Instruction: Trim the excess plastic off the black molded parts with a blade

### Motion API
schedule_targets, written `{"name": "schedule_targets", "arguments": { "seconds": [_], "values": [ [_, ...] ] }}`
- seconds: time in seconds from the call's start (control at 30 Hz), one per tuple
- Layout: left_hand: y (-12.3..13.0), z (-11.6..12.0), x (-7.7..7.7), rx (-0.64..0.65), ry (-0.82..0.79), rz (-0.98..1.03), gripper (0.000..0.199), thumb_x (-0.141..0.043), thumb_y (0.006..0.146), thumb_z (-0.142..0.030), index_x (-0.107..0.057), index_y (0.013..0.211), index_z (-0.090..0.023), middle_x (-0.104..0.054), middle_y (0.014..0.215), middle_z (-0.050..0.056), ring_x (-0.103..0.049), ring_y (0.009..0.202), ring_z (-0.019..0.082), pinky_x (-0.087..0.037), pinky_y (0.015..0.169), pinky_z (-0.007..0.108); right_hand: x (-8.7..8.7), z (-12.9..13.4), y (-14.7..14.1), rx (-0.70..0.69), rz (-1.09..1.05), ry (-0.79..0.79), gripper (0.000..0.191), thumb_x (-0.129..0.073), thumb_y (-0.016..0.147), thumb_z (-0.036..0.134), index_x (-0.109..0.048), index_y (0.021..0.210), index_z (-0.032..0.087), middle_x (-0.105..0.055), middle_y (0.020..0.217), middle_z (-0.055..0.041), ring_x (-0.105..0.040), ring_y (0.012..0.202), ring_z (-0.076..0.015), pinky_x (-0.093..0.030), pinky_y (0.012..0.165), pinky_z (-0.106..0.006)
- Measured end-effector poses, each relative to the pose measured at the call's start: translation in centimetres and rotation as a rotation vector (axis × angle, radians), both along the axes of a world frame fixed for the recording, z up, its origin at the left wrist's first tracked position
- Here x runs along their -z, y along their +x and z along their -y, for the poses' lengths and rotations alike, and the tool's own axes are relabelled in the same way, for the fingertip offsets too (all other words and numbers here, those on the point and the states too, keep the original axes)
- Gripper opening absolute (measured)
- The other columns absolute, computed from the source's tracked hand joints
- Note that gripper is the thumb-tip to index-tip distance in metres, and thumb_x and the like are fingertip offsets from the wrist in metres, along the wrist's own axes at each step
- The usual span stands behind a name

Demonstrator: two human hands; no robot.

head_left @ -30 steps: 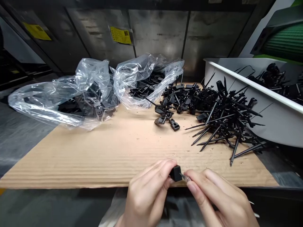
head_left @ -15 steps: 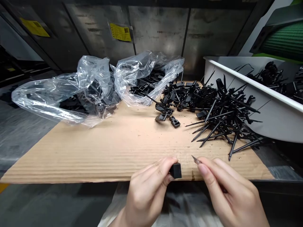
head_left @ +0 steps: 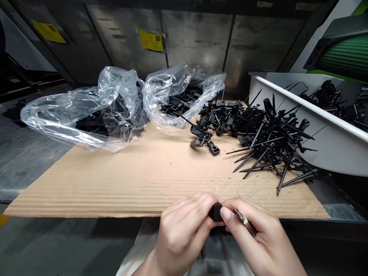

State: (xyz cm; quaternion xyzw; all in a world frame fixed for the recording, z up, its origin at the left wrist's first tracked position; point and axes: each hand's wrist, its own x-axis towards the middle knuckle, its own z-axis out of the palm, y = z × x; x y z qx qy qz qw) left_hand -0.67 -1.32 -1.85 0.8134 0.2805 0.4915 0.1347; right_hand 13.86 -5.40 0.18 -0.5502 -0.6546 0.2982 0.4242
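Pinching a black plastic block [head_left: 215, 212] between its fingertips, the left hand [head_left: 182, 234] holds it close in front; just right of it, the curled right hand [head_left: 255, 239] grips a small metal blade [head_left: 244, 221], slanting toward the block.

Two hands [head_left: 182, 234], one black block [head_left: 215, 212], two plastic bags [head_left: 115, 96]

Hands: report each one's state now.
Left hand: closed, holding a small black plastic block.
Right hand: closed, holding a small metal blade.
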Motion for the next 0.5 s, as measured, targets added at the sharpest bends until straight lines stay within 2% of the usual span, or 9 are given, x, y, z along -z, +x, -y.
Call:
{"name": "schedule_targets", "arguments": {
  "seconds": [0.07, 0.13, 0.2, 0.27, 0.33, 0.4, 0.5],
  "values": [
    [0.2, 0.0, 0.0, -0.013, -0.009, 0.000, 0.017, -0.056, 0.083, -0.009, -0.060, 0.099, -0.013, -0.073, 0.083, 0.007, -0.070, 0.074, 0.016, -0.054, 0.068, 0.021, 0.0, 0.0, 0.4, 0.008, 0.030, 0.073, 0.018, -0.043, 0.086, 0.018, -0.055, 0.073, 0.020, -0.056, 0.063, 0.0031, -0.057, 0.058, -0.0084, -0.043, 0.053, -0.016],
    [0.4, 0.0, -0.2, -0.034, -0.047, -0.001, 0.013, -0.058, 0.084, -0.016, -0.060, 0.097, -0.014, -0.073, 0.078, 0.005, -0.070, 0.066, 0.016, -0.054, 0.062, 0.020, 0.1, 0.0, 0.8, 0.081, 0.118, 0.179, 0.015, -0.045, 0.086, 0.015, -0.056, 0.078, 0.021, -0.058, 0.064, 0.0025, -0.058, 0.057, -0.0089, -0.045, 0.053, -0.017],
    [0.5, 0.0, -0.4, -0.049, -0.074, -0.002, 0.012, -0.058, 0.085, -0.021, -0.059, 0.096, -0.015, -0.072, 0.076, 0.003, -0.069, 0.062, 0.015, -0.053, 0.059, 0.020, 0.2, 0.2, 1.3, 0.130, 0.270, 0.250, 0.010, -0.049, 0.086, 0.021, -0.058, 0.090, 0.020, -0.062, 0.070, 0.0004, -0.062, 0.059, -0.0105, -0.048, 0.053, -0.017],
    [0.6, 0.0, -0.5, -0.059, -0.080, -0.007, 0.012, -0.057, 0.086, -0.022, -0.059, 0.096, -0.016, -0.072, 0.076, 0.003, -0.069, 0.061, 0.015, -0.052, 0.058, 0.020, 0.3, 0.5, 1.8, 0.113, 0.428, 0.279, 0.030, -0.049, 0.087, 0.033, -0.054, 0.111, 0.016, -0.066, 0.081, -0.0045, -0.065, 0.067, -0.0131, -0.052, 0.056, -0.017],
    [0.6, 0.1, -0.5, -0.071, -0.078, -0.015, 0.013, -0.058, 0.086, -0.022, -0.059, 0.097, -0.016, -0.073, 0.077, 0.003, -0.069, 0.061, 0.014, -0.052, 0.058, 0.019, 0.6, 0.8, 2.1, 0.071, 0.517, 0.293, 0.040, -0.043, 0.089, 0.037, -0.050, 0.121, 0.013, -0.066, 0.088, -0.0085, -0.066, 0.074, -0.0151, -0.053, 0.059, -0.018],
    [0.5, 0.1, -0.3, -0.083, -0.066, -0.021, 0.014, -0.058, 0.086, -0.023, -0.059, 0.098, -0.016, -0.073, 0.078, 0.004, -0.069, 0.061, 0.015, -0.052, 0.058, 0.020, 0.9, 1.2, 2.1, 0.072, 0.515, 0.329, 0.031, -0.042, 0.091, 0.028, -0.056, 0.114, 0.014, -0.066, 0.083, -0.0080, -0.065, 0.073, -0.0157, -0.053, 0.062, -0.021],
    [0.4, 0.1, 0.0, -0.083, -0.046, -0.032, 0.015, -0.056, 0.087, -0.023, -0.059, 0.100, -0.016, -0.073, 0.080, 0.005, -0.070, 0.065, 0.016, -0.053, 0.060, 0.021, 1.1, 1.4, 2.0, 0.076, 0.456, 0.391, 0.017, -0.051, 0.085, 0.015, -0.062, 0.097, 0.014, -0.062, 0.068, -0.0040, -0.060, 0.063, -0.0147, -0.050, 0.060, -0.024]
  ]
}}
